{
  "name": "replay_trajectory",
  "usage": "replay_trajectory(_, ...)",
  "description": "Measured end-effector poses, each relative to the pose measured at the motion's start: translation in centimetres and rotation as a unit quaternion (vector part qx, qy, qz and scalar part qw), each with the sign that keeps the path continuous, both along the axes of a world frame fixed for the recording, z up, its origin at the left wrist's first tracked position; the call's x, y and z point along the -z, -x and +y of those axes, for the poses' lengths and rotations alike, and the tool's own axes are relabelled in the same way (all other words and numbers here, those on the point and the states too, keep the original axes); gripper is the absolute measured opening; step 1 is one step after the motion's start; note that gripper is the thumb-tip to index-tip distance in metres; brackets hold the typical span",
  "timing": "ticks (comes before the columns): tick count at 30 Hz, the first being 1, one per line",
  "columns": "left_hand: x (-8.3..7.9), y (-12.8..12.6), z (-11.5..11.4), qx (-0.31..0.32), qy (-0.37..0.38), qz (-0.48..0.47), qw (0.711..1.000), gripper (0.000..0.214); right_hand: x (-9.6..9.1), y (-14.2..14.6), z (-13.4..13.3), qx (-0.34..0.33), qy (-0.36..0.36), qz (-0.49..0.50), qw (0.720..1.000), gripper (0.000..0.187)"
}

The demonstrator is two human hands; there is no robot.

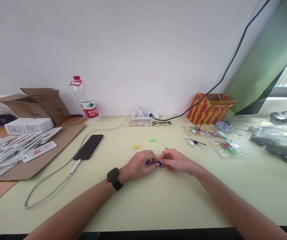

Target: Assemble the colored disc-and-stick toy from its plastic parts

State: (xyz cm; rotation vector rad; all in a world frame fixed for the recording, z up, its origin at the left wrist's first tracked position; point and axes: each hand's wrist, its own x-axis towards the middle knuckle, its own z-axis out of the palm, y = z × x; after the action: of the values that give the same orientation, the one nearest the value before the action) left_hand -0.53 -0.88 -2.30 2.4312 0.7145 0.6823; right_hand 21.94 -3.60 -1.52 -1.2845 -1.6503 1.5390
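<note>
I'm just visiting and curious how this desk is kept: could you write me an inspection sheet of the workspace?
Surface: pale table, with a cardboard sheet at left.
Handled things: blue piece; yellow disc and green disc lie beyond it.
Clutter: phone, white tags, bottle, glasses, striped bag, plastic packets.
Hands: left hand and right hand hold the blue piece between them.
Cables: gray cable loops beside the phone; black cable rises rightward from the power strip.
Surroundings: gray-white wall behind, green curtain at right.
</note>
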Motion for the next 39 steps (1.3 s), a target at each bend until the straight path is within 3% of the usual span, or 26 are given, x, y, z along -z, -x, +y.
replay_trajectory(14,-0.3,0.12,0.08,-0.012,-0.01,0.021,1.0,0.01,0.0,-0.17,0.12,0.014,0.026,-0.02,0.999,0.01)
replay_trajectory(39,-0.26,0.16,0.04,-0.019,0.0,0.017,1.0,0.008,0.06,-0.43,0.3,-0.002,0.0,-0.028,1.0,0.007)
